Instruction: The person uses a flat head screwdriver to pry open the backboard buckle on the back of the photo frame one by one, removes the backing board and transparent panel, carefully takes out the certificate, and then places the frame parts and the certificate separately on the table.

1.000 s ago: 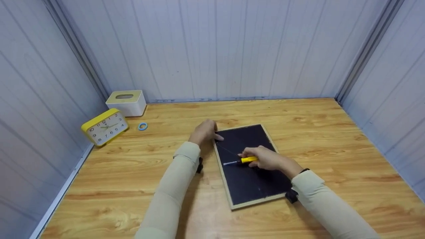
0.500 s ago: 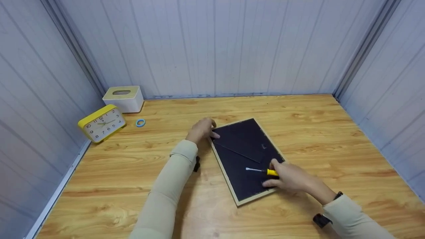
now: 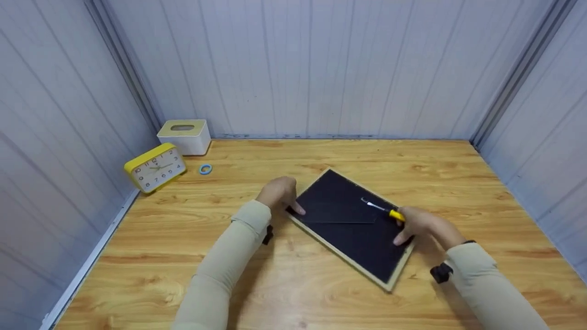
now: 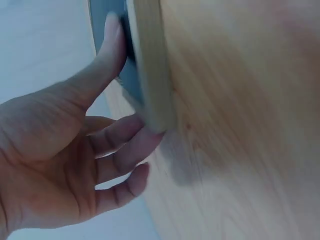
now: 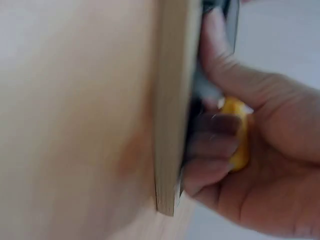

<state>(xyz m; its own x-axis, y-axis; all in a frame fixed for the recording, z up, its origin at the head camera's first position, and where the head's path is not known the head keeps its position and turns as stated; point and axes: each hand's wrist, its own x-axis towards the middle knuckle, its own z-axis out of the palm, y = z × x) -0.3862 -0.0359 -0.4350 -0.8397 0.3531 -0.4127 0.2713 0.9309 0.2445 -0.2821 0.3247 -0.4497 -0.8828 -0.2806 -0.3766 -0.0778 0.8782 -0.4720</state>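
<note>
A picture frame (image 3: 344, 195) lies face down on the wooden table, its black back and pale wooden border showing. A support flap (image 3: 335, 215) lies flat against that back. My left hand (image 3: 280, 193) grips the frame's left corner; in the left wrist view its thumb (image 4: 114, 37) is on top, other fingers at the wooden edge. On the opposite side my right hand (image 3: 421, 223) holds a screwdriver (image 3: 396, 215) with a yellow handle against the palm. Its thumb (image 5: 217, 35) presses the frame's back while the curled fingers meet the edge, blurred in the right wrist view.
Far left on the table (image 3: 183, 256) stands a yellow alarm clock (image 3: 156, 168), in front of a white tissue box (image 3: 185, 137). A small blue ring (image 3: 205, 169) lies beside the clock. Pale panel walls (image 3: 293, 68) rise behind and at both sides.
The right hand has moved from over the frame's back to its right side, keeping the screwdriver. The frame has turned counterclockwise, its near end swinging right. The left hand stays at the corner.
</note>
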